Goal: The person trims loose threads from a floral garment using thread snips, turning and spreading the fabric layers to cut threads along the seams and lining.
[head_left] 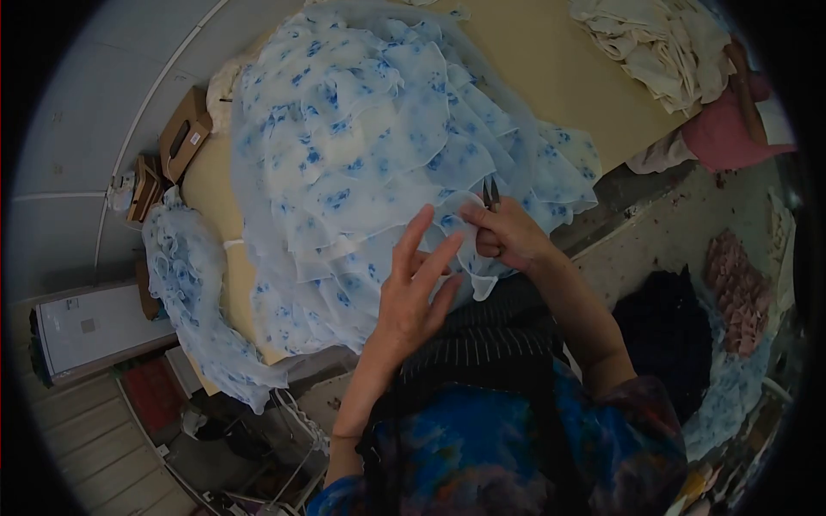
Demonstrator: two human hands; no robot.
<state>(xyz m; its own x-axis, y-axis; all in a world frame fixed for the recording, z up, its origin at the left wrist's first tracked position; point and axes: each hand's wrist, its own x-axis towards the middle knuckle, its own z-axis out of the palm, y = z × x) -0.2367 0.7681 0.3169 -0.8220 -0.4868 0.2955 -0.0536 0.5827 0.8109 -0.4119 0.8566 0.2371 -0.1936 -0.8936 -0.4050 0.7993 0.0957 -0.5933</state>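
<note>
Blue-flowered fabric (344, 138)'s heaped on the table (551, 60); right hand (509, 236)'s curled round snips (491, 194), probably tucked so thumb and finger can pinch its edge. Left hand (411, 301)'s loosely spread, seemingly empty.

Dim light covers grey panels (95, 82) (pale-seamed), a tan table (559, 69) and speckled floor (671, 222).

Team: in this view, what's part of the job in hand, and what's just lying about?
Job:
right hand, holding snips
left hand
floral fabric
table

Apparently lying about:
carton
dark cloth
pink ruffles
floral bundle, though possibly related
</note>
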